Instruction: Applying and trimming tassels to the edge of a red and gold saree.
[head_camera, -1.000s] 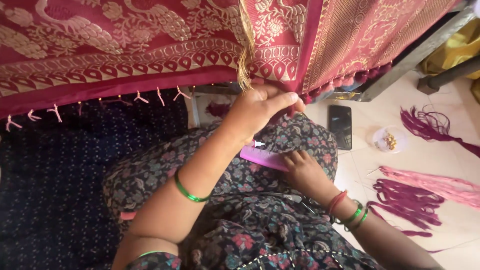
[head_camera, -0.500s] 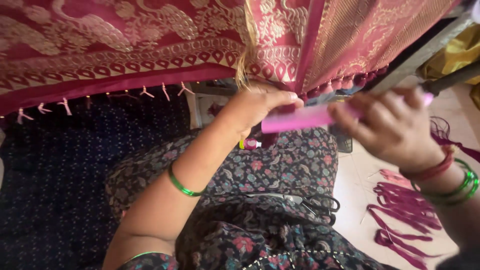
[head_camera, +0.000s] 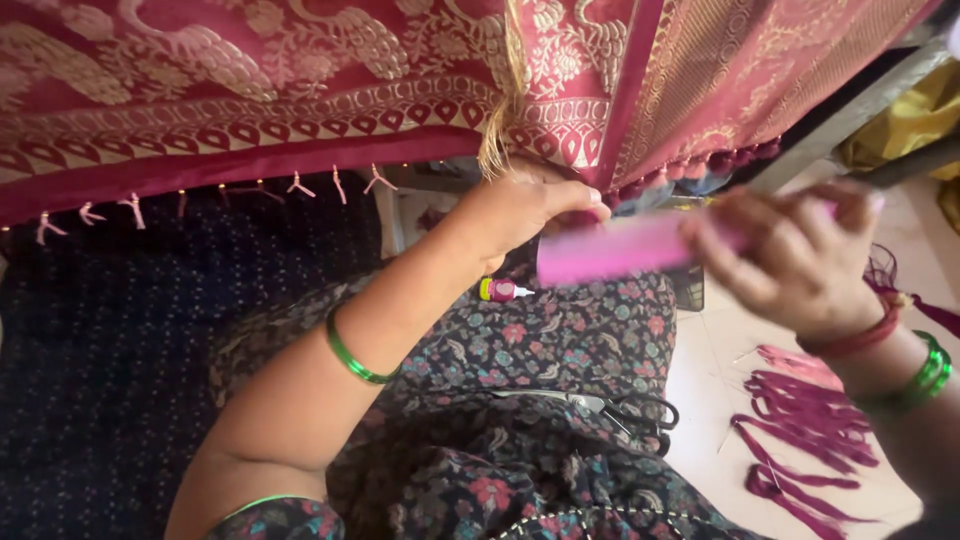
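The left hand (head_camera: 525, 215) is raised to the lower edge of the cloth (head_camera: 300, 90), fingers closed in a pinch around a tuft of gold threads (head_camera: 497, 140) that hangs from the hem. The right hand (head_camera: 800, 255) is closed around one end of the comb (head_camera: 620, 250), a flat pink plastic piece held level between the two hands, its free end just beside the left fingertips. The cloth is a maroon woven fabric with gold brocade motifs, a band of diamond shapes and a plain dark red border; small knotted tassels (head_camera: 300, 185) hang in a row along that border to the left. No container is in view, and loose items lie on open surfaces. A small glue tube (head_camera: 500, 290) with a green and pink body lies on the lap, on dark floral fabric. Scissors (head_camera: 625, 408) with black handles lie lower on the same lap. Bundles of purple thread (head_camera: 810, 440) lie spread on the pale floor (head_camera: 700, 380) to the right. A green bangle (head_camera: 355, 355) circles the left forearm; red and green bangles circle the right wrist. Compared with half a second earlier, the comb sits at about the same height and angle, the left hand keeps its pinch at the hem, and the right hand has shifted only slightly.
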